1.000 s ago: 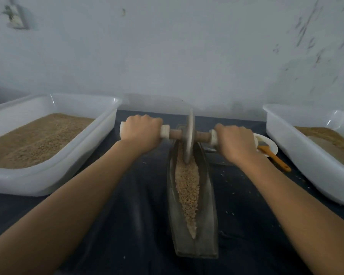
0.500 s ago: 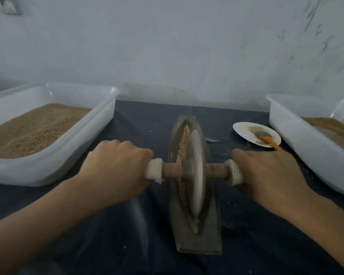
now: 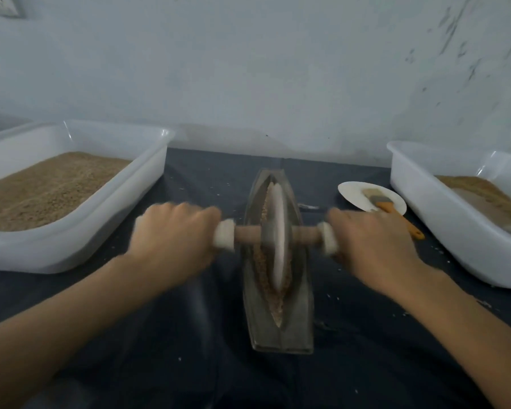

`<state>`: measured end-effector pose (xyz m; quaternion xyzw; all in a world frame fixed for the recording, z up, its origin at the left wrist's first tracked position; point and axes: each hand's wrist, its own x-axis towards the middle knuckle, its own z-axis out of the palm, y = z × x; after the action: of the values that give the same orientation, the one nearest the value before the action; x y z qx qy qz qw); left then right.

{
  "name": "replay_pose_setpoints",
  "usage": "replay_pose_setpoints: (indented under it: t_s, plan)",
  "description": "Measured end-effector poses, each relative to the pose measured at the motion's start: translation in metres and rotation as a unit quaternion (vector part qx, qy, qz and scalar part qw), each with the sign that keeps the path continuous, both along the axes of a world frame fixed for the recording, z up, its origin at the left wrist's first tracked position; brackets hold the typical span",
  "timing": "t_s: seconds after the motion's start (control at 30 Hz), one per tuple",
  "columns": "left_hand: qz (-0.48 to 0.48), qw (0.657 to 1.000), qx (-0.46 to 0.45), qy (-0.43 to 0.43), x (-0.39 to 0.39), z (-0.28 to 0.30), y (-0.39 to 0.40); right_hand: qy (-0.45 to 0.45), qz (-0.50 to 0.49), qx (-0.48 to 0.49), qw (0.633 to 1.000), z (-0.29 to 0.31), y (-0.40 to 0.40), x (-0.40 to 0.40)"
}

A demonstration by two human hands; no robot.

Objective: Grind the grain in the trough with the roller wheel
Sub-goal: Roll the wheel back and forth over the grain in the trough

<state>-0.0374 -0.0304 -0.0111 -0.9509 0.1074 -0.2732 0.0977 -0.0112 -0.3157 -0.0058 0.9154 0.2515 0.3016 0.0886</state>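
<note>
- The grinding stroke itself is judged to be the step in hand: the wheel (image 3: 278, 237) stands on edge in the trough (image 3: 281, 329), about midway along the groove.
- The axle (image 3: 248, 235) is held level across the trough, with a white collar at each end just inside the hands.
- The left hand (image 3: 171, 237) is wrapped round the left end of the axle, fingers curled over the top; the handle under it is hidden.
- The right hand (image 3: 369, 246) is wrapped round the right end in the same way, knuckles up.
- Both hands and the collars are blurred, so motion is inferred, though its direction cannot be told from this view alone.
- The grain (image 3: 263, 273) is seen lying in the groove, mostly to the left of the wheel and towards the near tip, where it looks brown and partly crushed; how fine it is cannot be judged.
- The trough is set lengthwise on the dark cloth (image 3: 130, 335), between a left tub (image 3: 106, 231) of grain and a right tub (image 3: 443, 231).
- A plate (image 3: 354, 193) with a brush (image 3: 381, 202) is placed near the right hand, apart from the trough.
- The task is judged to be under way, not finished.
- For the next move, even downward pressure from both hands is called for, so that the wheel is kept upright and in the groove.
- The stroke should be carried to the tips, where uncrushed grain is likely to gather.
- Care is needed that grain is not pushed over the rim.
</note>
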Motion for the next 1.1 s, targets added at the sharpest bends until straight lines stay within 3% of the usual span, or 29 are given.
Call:
replay_pose_setpoints:
  t_s: [0.07,0.17,0.27,0.37,0.53,0.63,0.77,0.87,1.03,1.1]
  plan:
    - [-0.065,0.997,-0.009,-0.045,-0.042,0.008,0.005,0.001,0.031,0.018,0.999,0.0,-0.012,-0.035]
    - [-0.065,0.998,-0.003,-0.009,-0.058,0.013,0.007,0.041,0.018,0.016,0.999,0.002,-0.02,-0.053]
    - [-0.001,0.999,0.037,0.015,-0.017,0.005,0.002,0.04,-0.007,0.007,0.999,-0.005,-0.011,-0.023]
    - [0.05,0.999,0.012,0.008,0.048,-0.003,-0.001,-0.009,-0.064,-0.033,0.997,-0.005,0.005,0.041]
    - [0.077,0.997,0.0,0.009,0.106,0.011,-0.009,0.017,-0.105,0.025,0.994,-0.003,0.018,0.099]
    - [0.058,0.998,0.027,0.009,0.076,0.016,-0.015,0.062,-0.099,0.036,0.992,-0.014,0.009,0.068]
    - [-0.013,0.999,0.036,-0.001,-0.008,0.01,-0.005,-0.012,0.008,0.009,1.0,-0.007,-0.017,-0.019]
    - [-0.088,0.995,-0.013,-0.038,-0.054,0.009,0.004,-0.024,0.044,0.011,0.999,0.003,-0.029,-0.053]
    - [0.025,0.998,0.052,0.021,-0.008,0.003,-0.001,0.004,0.004,0.026,1.0,-0.01,-0.012,-0.003]
    - [0.053,0.998,0.015,0.032,0.042,0.004,-0.005,-0.016,-0.061,0.005,0.998,-0.011,-0.001,0.042]
